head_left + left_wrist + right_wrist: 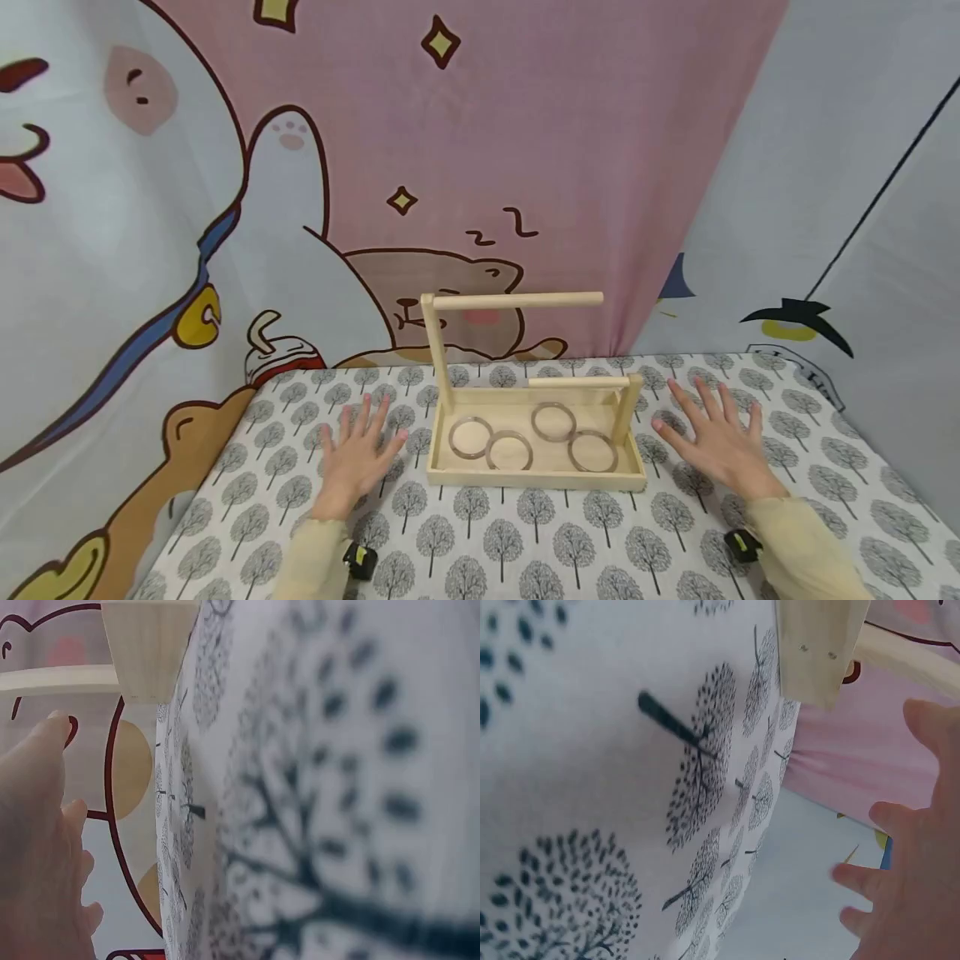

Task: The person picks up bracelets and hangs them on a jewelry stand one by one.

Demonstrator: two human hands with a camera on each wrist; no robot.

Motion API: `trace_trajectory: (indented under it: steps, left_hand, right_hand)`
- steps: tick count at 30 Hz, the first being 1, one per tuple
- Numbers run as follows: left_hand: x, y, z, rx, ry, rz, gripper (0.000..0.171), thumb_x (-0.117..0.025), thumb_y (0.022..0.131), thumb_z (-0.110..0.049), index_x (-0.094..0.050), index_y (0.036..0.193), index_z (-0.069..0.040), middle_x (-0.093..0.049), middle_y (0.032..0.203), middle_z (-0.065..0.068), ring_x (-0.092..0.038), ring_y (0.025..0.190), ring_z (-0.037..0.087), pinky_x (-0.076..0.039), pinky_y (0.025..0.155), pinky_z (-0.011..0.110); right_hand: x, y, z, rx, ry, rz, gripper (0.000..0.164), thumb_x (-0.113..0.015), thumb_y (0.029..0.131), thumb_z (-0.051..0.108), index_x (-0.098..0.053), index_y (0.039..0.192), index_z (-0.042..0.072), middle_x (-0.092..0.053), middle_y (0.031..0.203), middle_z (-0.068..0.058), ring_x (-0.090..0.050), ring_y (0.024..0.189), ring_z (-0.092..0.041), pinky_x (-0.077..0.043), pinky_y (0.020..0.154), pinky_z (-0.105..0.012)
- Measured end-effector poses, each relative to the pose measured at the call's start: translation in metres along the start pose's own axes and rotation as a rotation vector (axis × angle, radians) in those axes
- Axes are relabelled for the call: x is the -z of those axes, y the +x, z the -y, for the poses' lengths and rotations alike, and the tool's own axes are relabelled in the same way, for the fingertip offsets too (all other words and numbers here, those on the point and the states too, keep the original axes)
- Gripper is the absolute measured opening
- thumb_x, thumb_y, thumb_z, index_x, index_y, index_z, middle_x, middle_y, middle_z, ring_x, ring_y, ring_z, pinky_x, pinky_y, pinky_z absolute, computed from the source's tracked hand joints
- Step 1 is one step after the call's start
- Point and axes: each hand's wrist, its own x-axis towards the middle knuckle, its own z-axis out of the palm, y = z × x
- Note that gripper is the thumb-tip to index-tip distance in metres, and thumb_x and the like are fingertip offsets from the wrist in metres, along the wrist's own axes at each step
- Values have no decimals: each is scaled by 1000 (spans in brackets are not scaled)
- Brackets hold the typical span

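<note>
A light wooden tray stand (536, 480) stands mid-table between the two hands. From its left end rises a tall post with a long horizontal rod (525, 300); a shorter post at the right end carries a lower rod (577, 382) pointing left. Several greyish translucent rings lie flat inside the tray, among them a left ring (452, 437) and a right ring (615, 454). Left of the stand, the left hand (356, 454) is spread with straight fingers and holds nothing. The right hand (716, 437) is likewise spread on the other side, apart from the stand.
A white cloth with grey tree prints (498, 537) covers the table. Behind it hangs a curtain (570, 167) with cartoon animals, meeting the table's far edge. Each forearm wears a pale sleeve and a small black device, one at the left wrist (362, 561).
</note>
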Motion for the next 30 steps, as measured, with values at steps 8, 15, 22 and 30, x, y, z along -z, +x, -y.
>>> trace_trajectory:
  steps: [8, 15, 22, 30]
  left_hand:
    - [-8, 0, -15, -37, -118, -17, 72, -35, 99, -57, -16, 156, -16, -10, 160, 14, -7, 142, 46, -2, 107, 70]
    - [-18, -4, -34, -88, -306, 7, 70, -37, 101, -51, -17, 156, -13, -13, 159, 18, -12, 142, 45, -5, 107, 69]
    - [-23, -6, -50, -128, -462, 39, 69, -40, 102, -44, -16, 155, -8, -13, 158, 22, -15, 140, 47, -9, 108, 68]
    - [-33, -3, -59, -182, -526, 4, 73, -46, 100, -45, -18, 154, -6, -17, 157, 21, -17, 142, 40, -14, 108, 66]
  right_hand:
    - [2, -5, 9, 65, 59, -94, 64, -49, 97, 51, -44, 140, 4, -47, 131, -33, -37, 121, -52, 2, 103, -73]
    - [-1, -11, 21, 116, 141, -185, 48, -56, 96, 40, -56, 121, -1, -63, 108, -23, -51, 104, -44, -23, 93, -65]
    - [-4, -19, 34, 128, 203, -212, 44, -61, 94, 36, -60, 119, -1, -65, 101, -17, -56, 97, -39, -28, 89, -59]
    - [-12, -19, 51, 195, 237, -283, 31, -71, 87, 23, -65, 111, 4, -67, 91, -6, -60, 89, -33, -30, 83, -51]
